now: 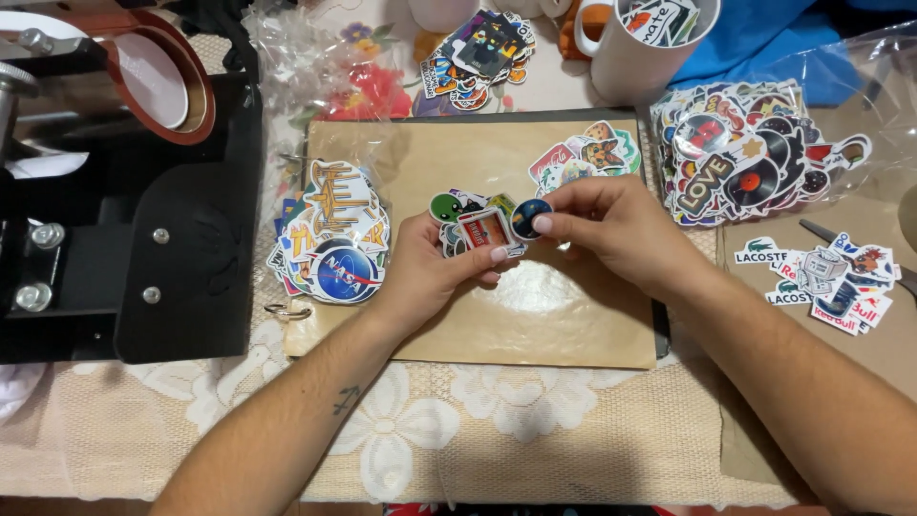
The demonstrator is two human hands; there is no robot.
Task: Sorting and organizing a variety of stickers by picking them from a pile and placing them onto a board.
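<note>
Both hands meet over the tan kraft-paper notebook cover (pixel 535 315). The left hand (pixel 430 268) clamps a small fan of die-cut stickers (pixel 473 225); at least four show, the exact count unclear. The right hand (pixel 611 229) pinches one round dark-blue sticker (pixel 528 218) between thumb and forefinger, touching the fan's edge. Five loose sticker piles ring the cover. One white ceramic mug (pixel 635 53) stands behind; one black heat press (pixel 143 210) sits left.

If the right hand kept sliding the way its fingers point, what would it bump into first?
The right hand points left, so it would probably meet the small fan of stickers in the left hand first. Its fingertips already pinch the round dark sticker at that fan's edge.
</note>
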